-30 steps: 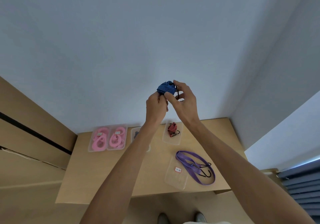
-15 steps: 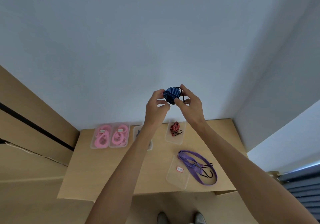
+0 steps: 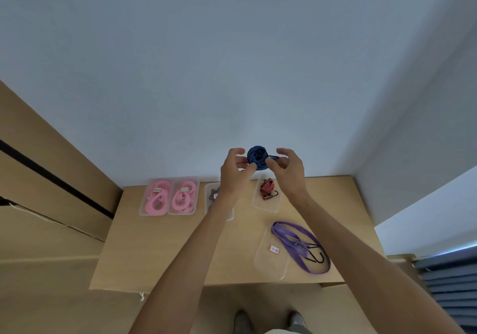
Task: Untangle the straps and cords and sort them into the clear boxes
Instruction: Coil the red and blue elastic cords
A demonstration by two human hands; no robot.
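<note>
Pale walls corner a small wooden bench (image 3: 165,251) where clear boxes (image 3: 169,196) already hold sorted pink straps (image 3: 157,199). You hold the blue cord bundle (image 3: 257,157) up above the bench, probably to see its coils. Your left hand (image 3: 233,171) and right hand (image 3: 286,171) each pinch it, every grip closed on its edge.

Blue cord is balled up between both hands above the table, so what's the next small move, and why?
Probably lower the blue striped cord, which both the left hand and right hand pinch as a tight coil, into the partly hidden clear box under the left forearm. It looks wound already, the pink cords and red cord sit boxed, and that box seems to hold something dark.
</note>
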